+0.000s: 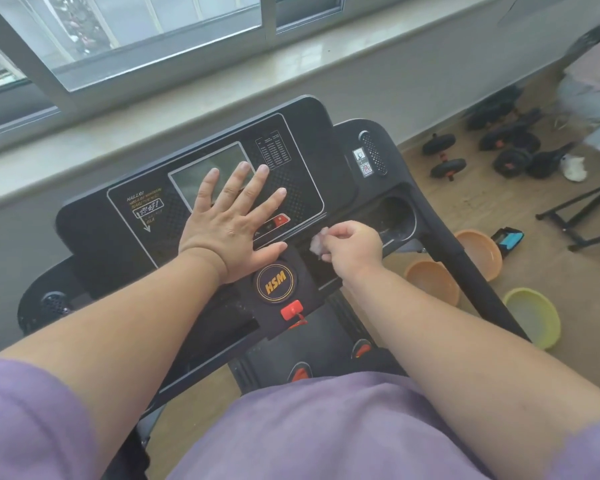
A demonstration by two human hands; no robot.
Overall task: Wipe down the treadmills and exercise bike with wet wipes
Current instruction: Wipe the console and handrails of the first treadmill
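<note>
A black treadmill console (pixel 125 233) with a grey screen (pixel 201 168) and a round HSM badge (pixel 276 284) fills the middle of the head view. My left hand (pixel 231 223) lies flat on the console with fingers spread, partly covering the screen. My right hand (pixel 352 245) pinches a small crumpled white wet wipe (pixel 319 242) and holds it against the console's right tray, just left of the cup holder (pixel 395 216). A red safety clip (pixel 291 310) sits below the badge.
A window sill (pixel 222 98) runs behind the console. On the wooden floor at right lie several black dumbbells (pixel 444 155), two orange bowls (pixel 433 282), a green bowl (pixel 532 315), a black stand (pixel 582 216) and a white crumpled wipe (pixel 574 168).
</note>
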